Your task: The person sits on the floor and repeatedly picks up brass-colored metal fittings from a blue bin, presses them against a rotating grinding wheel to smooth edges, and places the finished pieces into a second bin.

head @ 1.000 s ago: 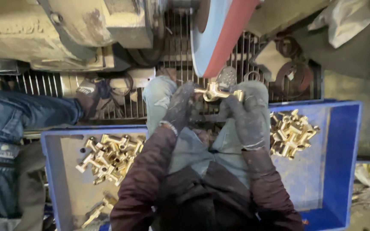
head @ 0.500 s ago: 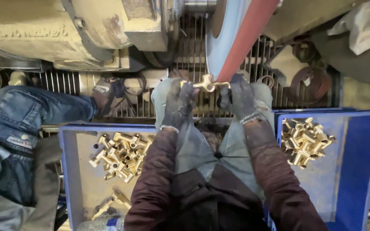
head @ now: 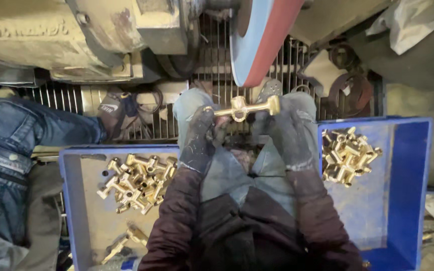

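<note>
A: Item one, as I read it from my remote seat: brass fitting (head: pixel 240 107), a cross-shaped piece, held just below the rim of the red-and-blue wheel (head: pixel 259 40). Where do the hands sit?

B: Left hand (head: pixel 199 138), dark glove, clenched on the fitting's left stem. Right hand (head: pixel 287 131), grey glove, clenched on the right stem. Both grasp the same piece; neither is nearer.

A: Long axis?

B: Runs left to right across my view, nearly level, right end slightly higher. The round socket at the middle faces me; a short stub points up toward the wheel. I cannot tell whether it touches the wheel.

A: Item two, surroundings?

B: Left blue bin (head: pixel 74 200) with a heap of brass fittings (head: pixel 136 183); right blue bin (head: pixel 408 190) with another heap (head: pixel 347 155). Another person's denim leg (head: pixel 21 135) at far left.
</note>
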